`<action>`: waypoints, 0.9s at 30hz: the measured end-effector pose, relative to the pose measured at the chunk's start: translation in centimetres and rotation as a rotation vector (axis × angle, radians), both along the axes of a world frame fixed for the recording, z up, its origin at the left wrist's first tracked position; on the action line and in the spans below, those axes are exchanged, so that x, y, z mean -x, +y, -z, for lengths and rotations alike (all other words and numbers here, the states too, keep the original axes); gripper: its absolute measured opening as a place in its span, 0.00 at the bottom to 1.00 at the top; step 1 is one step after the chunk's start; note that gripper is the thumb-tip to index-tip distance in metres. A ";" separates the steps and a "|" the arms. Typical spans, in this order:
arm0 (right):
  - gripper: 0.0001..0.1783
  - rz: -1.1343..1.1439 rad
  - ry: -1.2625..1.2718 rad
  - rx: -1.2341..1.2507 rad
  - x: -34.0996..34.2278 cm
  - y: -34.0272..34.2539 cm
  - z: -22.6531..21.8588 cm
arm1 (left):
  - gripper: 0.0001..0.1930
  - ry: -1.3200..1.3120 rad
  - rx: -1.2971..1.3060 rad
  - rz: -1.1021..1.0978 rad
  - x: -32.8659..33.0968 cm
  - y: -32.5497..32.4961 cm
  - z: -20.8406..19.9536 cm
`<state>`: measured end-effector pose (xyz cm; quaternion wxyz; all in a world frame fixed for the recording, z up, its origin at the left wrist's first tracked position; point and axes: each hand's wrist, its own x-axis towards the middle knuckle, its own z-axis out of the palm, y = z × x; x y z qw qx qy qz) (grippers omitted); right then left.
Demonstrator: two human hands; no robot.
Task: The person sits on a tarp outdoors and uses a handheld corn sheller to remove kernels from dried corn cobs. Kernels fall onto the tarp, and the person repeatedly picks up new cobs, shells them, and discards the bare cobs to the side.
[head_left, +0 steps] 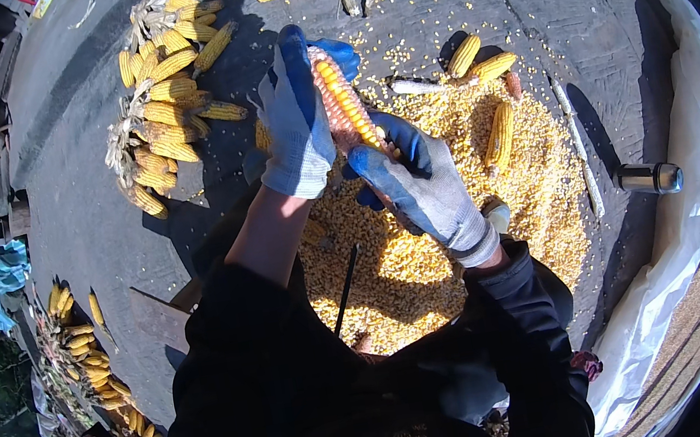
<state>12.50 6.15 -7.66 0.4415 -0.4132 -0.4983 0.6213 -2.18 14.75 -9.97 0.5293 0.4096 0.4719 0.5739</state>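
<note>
Between my two gloved hands is a partly shelled corn cob (342,99), tilted, with a few rows of yellow kernels left along it and bare pinkish cob beside them. My left hand (297,112), in a grey and blue work glove, wraps round its upper part. Closed at the lower end is my right hand (417,176), its thumb and fingers pressed against the kernels. Beneath both hands spreads a heap of loose yellow kernels (536,180). A whole ear of corn (499,138) rests on the heap, right of my right hand.
Bundled corn ears (168,110) lie in a curve at the upper left, and another row of ears (91,365) at the lower left. A metal flask (650,178) lies at the right, near white plastic sheeting (687,101). Two more ears (479,61) sit at the heap's far edge.
</note>
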 end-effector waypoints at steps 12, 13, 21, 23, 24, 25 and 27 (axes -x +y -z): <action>0.18 0.603 -1.010 -0.468 -2.2 1.1 0.4 | 0.17 -0.299 0.189 0.316 -6.0 -6.9 2.9; 0.18 0.625 -1.041 -0.488 -2.3 1.2 0.1 | 0.16 -0.316 0.200 0.323 -5.9 -6.9 2.3; 0.21 0.523 -0.812 -0.230 -1.7 2.0 1.5 | 0.22 -0.198 0.145 0.187 -7.0 -8.5 4.3; 0.21 0.523 -0.810 -0.263 -2.4 2.2 1.9 | 0.23 -0.487 0.378 0.367 -6.3 -7.7 1.2; 0.21 0.518 -0.806 -0.281 -2.8 2.2 2.0 | 0.25 -0.421 0.420 0.489 -5.8 -7.4 0.4; 0.21 0.448 -0.648 -0.237 -3.2 2.4 0.6 | 0.27 -0.467 0.499 0.580 -4.8 -6.8 -0.4; 0.21 0.431 -0.546 -0.170 -3.3 2.5 0.6 | 0.30 -0.504 0.646 0.600 -4.3 -6.4 -1.7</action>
